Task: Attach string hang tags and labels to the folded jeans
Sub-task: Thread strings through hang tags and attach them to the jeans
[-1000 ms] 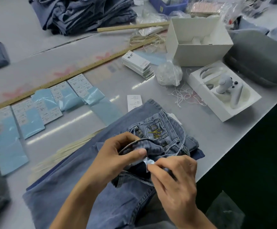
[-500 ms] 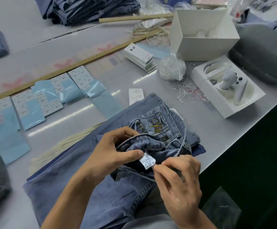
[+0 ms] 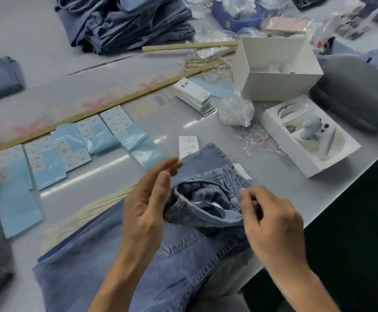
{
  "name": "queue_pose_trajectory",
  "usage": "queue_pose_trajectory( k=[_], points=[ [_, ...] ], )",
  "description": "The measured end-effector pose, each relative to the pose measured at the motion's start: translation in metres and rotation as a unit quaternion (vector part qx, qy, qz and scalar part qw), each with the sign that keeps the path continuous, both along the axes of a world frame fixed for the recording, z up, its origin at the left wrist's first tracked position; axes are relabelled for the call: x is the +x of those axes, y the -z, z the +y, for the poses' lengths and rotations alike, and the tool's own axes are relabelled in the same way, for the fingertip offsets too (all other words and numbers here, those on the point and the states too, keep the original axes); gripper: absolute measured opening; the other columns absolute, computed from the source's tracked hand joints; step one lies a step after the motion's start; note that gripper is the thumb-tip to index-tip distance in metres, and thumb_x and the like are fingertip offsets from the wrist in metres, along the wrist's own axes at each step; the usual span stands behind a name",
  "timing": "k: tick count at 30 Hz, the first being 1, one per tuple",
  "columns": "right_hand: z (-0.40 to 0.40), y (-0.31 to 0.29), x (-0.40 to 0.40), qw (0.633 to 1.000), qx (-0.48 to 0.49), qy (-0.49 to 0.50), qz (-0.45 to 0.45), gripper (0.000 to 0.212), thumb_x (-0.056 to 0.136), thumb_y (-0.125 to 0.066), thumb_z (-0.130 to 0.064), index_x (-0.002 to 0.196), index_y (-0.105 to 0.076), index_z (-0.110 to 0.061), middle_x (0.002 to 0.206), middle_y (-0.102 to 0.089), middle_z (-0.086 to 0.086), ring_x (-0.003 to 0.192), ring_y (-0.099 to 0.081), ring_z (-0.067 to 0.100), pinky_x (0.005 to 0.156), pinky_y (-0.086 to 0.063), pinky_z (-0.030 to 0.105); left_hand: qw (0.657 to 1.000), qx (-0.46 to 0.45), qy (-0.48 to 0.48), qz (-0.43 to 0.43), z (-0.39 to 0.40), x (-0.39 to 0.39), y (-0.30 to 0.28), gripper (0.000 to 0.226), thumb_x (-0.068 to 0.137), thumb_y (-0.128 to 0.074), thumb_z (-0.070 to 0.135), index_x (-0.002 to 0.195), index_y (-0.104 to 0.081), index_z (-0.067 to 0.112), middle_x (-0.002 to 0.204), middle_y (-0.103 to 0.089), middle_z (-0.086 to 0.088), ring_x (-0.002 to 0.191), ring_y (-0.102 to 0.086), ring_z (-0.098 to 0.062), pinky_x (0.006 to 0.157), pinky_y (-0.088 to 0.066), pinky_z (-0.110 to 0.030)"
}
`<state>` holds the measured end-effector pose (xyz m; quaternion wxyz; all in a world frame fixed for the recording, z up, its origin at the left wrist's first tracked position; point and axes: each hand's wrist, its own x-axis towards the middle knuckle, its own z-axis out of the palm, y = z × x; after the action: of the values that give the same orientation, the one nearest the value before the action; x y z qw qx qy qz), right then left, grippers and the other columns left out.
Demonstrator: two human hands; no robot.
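Hands (image 3: 206,212) over jeans (image 3: 183,255) (waistband rumpled)

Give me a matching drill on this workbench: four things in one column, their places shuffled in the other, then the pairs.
Things:
1. stack of white hang tags
2. white game controller
3. long wooden ruler
4. pile of dark blue jeans

Places:
A. in the moulded white tray
B. far end of the table
C. just beyond the row of blue sticker sheets
D. left of the clear plastic bag of strings

Pairs: 1-D, 2-A, 3-C, 4-B
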<state>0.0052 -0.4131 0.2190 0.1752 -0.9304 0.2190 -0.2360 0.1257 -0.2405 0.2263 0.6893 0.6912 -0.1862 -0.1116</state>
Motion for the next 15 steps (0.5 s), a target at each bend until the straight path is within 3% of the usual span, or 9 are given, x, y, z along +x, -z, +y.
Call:
queue_pose_trajectory(
  k=[2,5,7,10,13,15],
  points=[
    [-0.024,-0.008,0.009,0.999,0.021,0.022,0.036,0.033,0.104,-0.043,-0.044,0.089,-0.062,-0.022,0.062,-0.056,-0.017,0.049,-0.047,-0.002,0.052,-0.035,0.020,0.989,0.026,-0.114,-0.089,0.003,-0.002,0.007,0.038,0.103,-0.049,0.047,0.127,-0.066,0.022,0.128,-0.069,0.009,0.124,-0.062,-0.013,0.099,-0.047,-0.019],
    [-0.038,-0.017,0.017,1.000,0.010,-0.007,0.000,0.025,0.105,-0.047,-0.042,0.106,-0.063,-0.023,0.088,-0.059,-0.017,0.070,-0.059,0.006,0.066,-0.048,0.030,0.961,0.073,-0.194,-0.181,0.008,-0.001,0.036,0.033,0.103,-0.050,0.039,0.124,-0.062,0.017,0.127,-0.065,0.002,0.123,-0.060,-0.018,0.102,-0.045,-0.028],
    [-0.035,-0.019,0.022,1.000,-0.011,-0.020,-0.005,0.030,0.101,-0.048,-0.040,0.118,-0.062,-0.020,0.112,-0.062,-0.008,0.098,-0.061,0.014,0.085,-0.051,0.037,0.941,0.193,-0.139,-0.240,0.008,-0.003,0.064,0.036,0.100,-0.051,0.036,0.131,-0.060,0.019,0.136,-0.060,-0.002,0.127,-0.056,-0.022,0.106,-0.043,-0.036],
    [-0.026,-0.023,0.032,0.998,-0.061,-0.031,-0.017,0.038,0.096,-0.054,-0.032,0.130,-0.062,-0.015,0.138,-0.053,0.003,0.123,-0.053,0.023,0.101,-0.041,0.034,0.866,0.395,-0.001,-0.307,0.006,-0.017,0.110,0.052,0.103,-0.037,0.043,0.145,-0.055,0.019,0.157,-0.044,-0.007,0.139,-0.050,-0.030,0.109,-0.033,-0.046],
    [-0.021,-0.021,0.048,0.993,-0.064,-0.083,-0.050,0.049,0.098,-0.053,-0.035,0.145,-0.050,-0.021,0.155,-0.040,0.000,0.141,-0.040,0.019,0.114,-0.034,0.033,0.853,0.441,0.047,-0.276,0.007,-0.019,0.128,0.055,0.108,-0.021,0.046,0.153,-0.044,0.023,0.161,-0.036,-0.004,0.145,-0.042,-0.028,0.111,-0.028,-0.047],
    [-0.020,-0.006,0.058,0.987,-0.051,-0.144,0.057,0.059,0.103,-0.043,-0.047,0.157,-0.031,-0.029,0.166,-0.020,-0.007,0.153,-0.018,0.013,0.123,-0.015,0.029,0.856,0.444,0.058,-0.257,0.010,-0.014,0.129,0.055,0.108,-0.022,0.048,0.155,-0.040,0.027,0.162,-0.036,-0.002,0.146,-0.041,-0.024,0.112,-0.029,-0.044]
  ],
)
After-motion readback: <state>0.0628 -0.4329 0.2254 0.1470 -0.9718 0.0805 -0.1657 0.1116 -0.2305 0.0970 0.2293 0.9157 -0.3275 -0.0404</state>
